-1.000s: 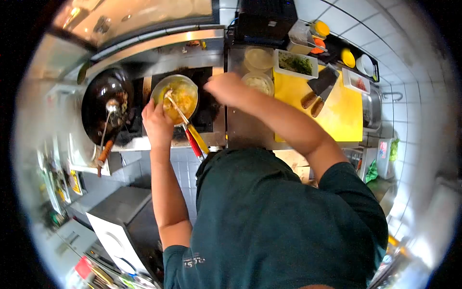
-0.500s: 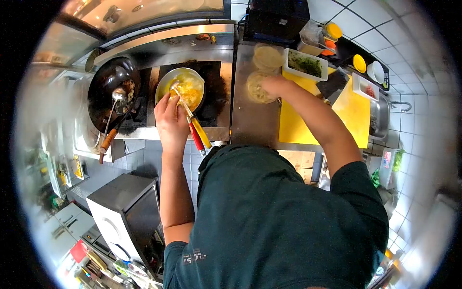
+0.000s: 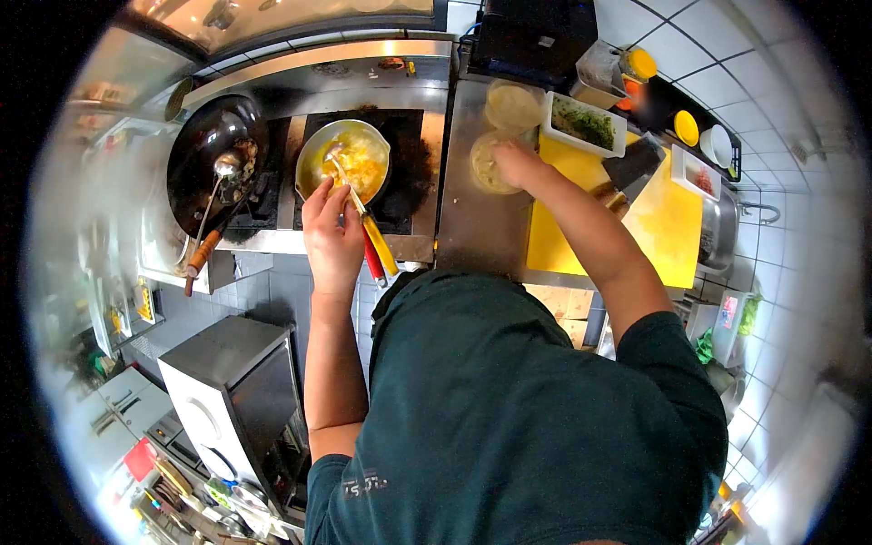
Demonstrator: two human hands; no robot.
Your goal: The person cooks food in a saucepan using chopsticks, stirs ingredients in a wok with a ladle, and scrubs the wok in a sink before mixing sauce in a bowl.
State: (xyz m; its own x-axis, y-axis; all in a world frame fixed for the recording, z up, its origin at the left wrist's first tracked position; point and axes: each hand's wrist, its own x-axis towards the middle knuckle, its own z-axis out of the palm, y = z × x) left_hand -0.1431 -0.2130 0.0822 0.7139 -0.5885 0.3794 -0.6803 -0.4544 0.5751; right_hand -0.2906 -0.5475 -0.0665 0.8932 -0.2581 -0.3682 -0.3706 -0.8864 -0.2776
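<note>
My left hand (image 3: 334,236) is over the near rim of a metal pan (image 3: 388,168) on the stove, its fingers closed around the shaft of a spoon (image 3: 338,163). The spoon's bowl rests in the yellow, egg-like food (image 3: 363,173). A yellow handle (image 3: 381,245) and a red handle (image 3: 373,257) stick out side by side below the pan. On the steel counter, my right hand (image 3: 516,166) reaches into a round tub (image 3: 485,173) of pale food. Its fingertips are hidden there, seemingly drawn together; what they hold does not show.
At left, a black wok (image 3: 195,163) holds a ladle (image 3: 225,165). Behind the right hand stands another round tub (image 3: 513,104). A yellow cutting board (image 3: 568,232) bears a cleaver (image 3: 634,163), with a box of chopped greens (image 3: 583,123) at its back edge.
My left hand and the spoon have shifted only slightly over the pan. My right hand stays at the tub, and the whole view has moved a little.
</note>
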